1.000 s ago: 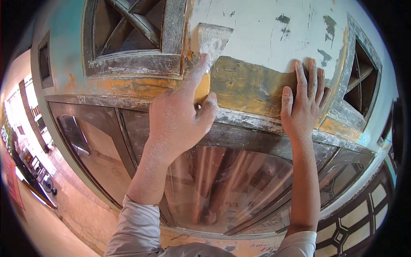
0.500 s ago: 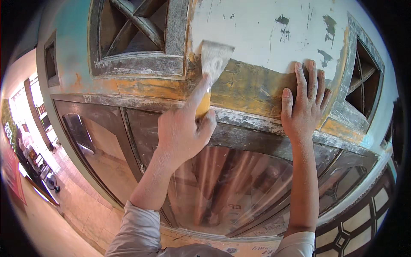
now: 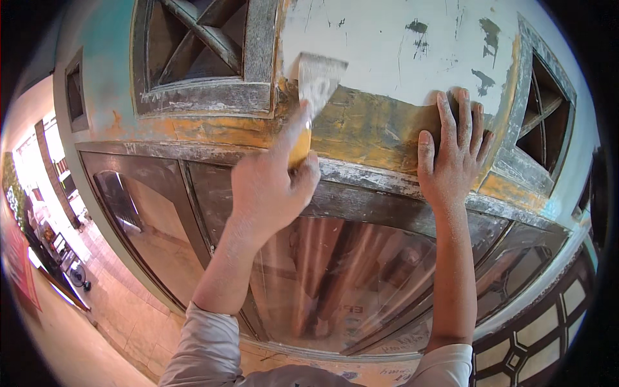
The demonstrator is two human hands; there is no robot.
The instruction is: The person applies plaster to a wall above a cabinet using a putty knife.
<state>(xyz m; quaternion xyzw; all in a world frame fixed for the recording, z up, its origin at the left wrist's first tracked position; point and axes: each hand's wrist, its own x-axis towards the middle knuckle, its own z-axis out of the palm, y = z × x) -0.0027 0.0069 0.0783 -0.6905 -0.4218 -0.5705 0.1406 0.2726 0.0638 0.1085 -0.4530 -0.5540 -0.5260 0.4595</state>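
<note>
Scraper (image 3: 319, 87) before wall (image 3: 380, 55), glass panel (image 3: 348, 277) below

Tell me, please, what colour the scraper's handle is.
The handle is yellow where it shows, seen best in the head view.

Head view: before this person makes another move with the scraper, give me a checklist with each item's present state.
1. Left hand closed around the yellow handle of the scraper: ok.
2. Right hand clear of the blade: ok, it is spread on the wall to the blade's right.
3. Blade edge touching the wall: cannot tell, this angle hides any gap.
4. Blade apart from the wooden frame at upper left: ok, wall shows between them.
5. White paint unbroken: not ok, dark patches show through at upper right.
6. Hands gloved: not ok, both are bare.
</note>
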